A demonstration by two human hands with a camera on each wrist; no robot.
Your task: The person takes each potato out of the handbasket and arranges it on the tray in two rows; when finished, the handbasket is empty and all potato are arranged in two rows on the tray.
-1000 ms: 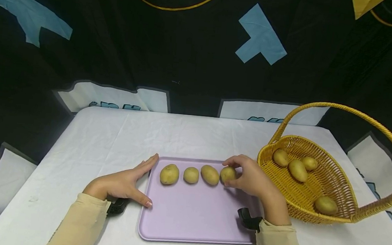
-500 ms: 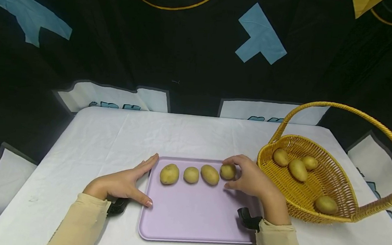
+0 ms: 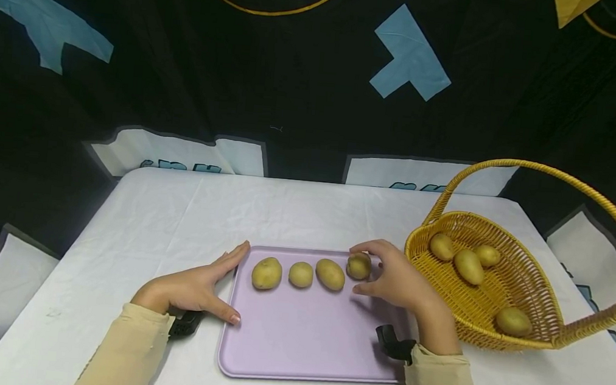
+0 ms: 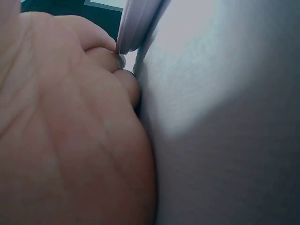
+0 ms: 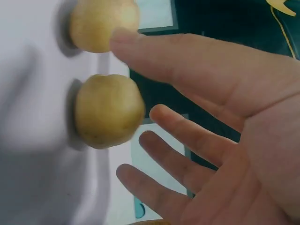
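Several potatoes lie in a row along the far side of a lilac tray [image 3: 311,339]. At the row's right end sits a small round potato [image 3: 359,266], also in the right wrist view as the nearer potato [image 5: 110,111]. My right hand [image 3: 396,277] is spread around it; the right wrist view shows a gap between the fingers and its skin. To its left lie an oval potato [image 3: 330,274], a small potato [image 3: 301,274] and a larger potato [image 3: 266,273]. My left hand [image 3: 197,287] rests at the tray's left edge, thumb and fingers apart, holding nothing.
A yellow wicker basket [image 3: 488,300] with a tall arched handle [image 3: 588,189] stands right of the tray, close to my right forearm. Several potatoes lie inside it. White cloth [image 3: 284,215] covers the table, and a dark curtain [image 3: 295,81] hangs behind.
A second ago my right thumb and fingers pinched the rightmost potato. They have since parted from it, and it stays on the tray. My left hand keeps its place.
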